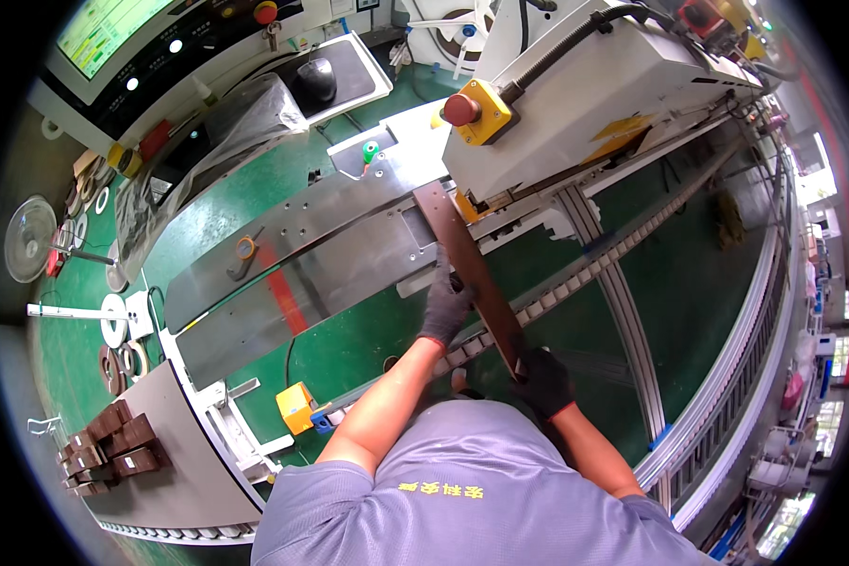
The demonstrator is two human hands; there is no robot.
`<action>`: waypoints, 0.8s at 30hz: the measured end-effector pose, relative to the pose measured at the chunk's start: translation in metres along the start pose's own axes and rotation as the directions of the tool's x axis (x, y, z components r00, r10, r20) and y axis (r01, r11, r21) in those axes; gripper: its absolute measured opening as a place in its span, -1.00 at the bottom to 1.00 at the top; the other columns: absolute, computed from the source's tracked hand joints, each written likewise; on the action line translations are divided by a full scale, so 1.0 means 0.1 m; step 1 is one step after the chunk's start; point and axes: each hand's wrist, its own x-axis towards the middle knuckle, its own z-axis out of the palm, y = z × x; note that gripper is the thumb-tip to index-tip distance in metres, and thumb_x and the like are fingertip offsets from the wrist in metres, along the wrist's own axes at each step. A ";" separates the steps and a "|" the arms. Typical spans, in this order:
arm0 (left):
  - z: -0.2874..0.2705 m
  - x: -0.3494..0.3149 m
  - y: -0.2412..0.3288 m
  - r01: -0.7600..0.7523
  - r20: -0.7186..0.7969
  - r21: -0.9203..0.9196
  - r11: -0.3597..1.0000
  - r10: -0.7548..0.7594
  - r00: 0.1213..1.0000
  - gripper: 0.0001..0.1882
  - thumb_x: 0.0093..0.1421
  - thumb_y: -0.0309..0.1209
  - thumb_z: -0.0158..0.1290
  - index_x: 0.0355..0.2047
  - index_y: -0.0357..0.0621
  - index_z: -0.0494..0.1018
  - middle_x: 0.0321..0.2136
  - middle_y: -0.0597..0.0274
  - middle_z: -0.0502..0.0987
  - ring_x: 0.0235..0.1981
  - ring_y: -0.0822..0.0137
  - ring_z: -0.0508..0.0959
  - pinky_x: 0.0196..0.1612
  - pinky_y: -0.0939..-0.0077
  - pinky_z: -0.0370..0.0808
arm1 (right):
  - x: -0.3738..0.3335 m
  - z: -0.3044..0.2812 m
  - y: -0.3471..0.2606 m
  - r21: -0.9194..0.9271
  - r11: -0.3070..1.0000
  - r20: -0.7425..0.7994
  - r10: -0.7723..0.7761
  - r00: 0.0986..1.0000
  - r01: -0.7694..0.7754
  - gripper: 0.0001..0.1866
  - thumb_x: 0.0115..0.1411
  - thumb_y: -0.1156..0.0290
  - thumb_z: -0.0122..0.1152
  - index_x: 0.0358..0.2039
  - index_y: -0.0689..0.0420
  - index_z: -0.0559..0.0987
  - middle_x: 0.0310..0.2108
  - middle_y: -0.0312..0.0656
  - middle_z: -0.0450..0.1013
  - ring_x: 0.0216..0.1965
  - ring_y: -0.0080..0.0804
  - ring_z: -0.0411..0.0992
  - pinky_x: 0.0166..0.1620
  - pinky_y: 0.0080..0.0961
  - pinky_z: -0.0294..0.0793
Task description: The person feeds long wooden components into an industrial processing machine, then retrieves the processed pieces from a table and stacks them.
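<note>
A long, narrow brown board (481,283) slants from the grey metal machine table (349,269) toward my body. Its far end rests by the table's right end, next to a rectangular cutout. My left hand (445,304), in a dark glove, holds the board's left edge near the middle, index finger stretched along it. At the near end, my right hand (544,382), also gloved, is closed round the board's corner; its fingertips are partly hidden.
A white machine housing with a red emergency button (461,110) stands beyond the board. A conveyor rail (575,276) runs beneath it. Brown blocks (113,443) lie on a grey table at left. An orange-handled tool (245,249) and a mouse (317,79) are farther back.
</note>
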 end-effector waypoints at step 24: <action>1.77 1.33 -0.33 0.046 0.056 -0.158 0.986 -0.037 0.998 0.05 0.14 -0.62 0.06 0.45 0.23 -0.34 -0.46 0.15 0.52 -0.54 0.35 0.52 -0.54 0.45 0.47 | 0.59 -0.93 1.80 -0.094 0.995 -0.017 -0.038 0.999 0.036 -0.33 0.06 0.22 0.23 0.22 -0.04 0.33 -0.29 0.03 0.55 -0.31 0.06 0.55 -0.24 -0.05 0.57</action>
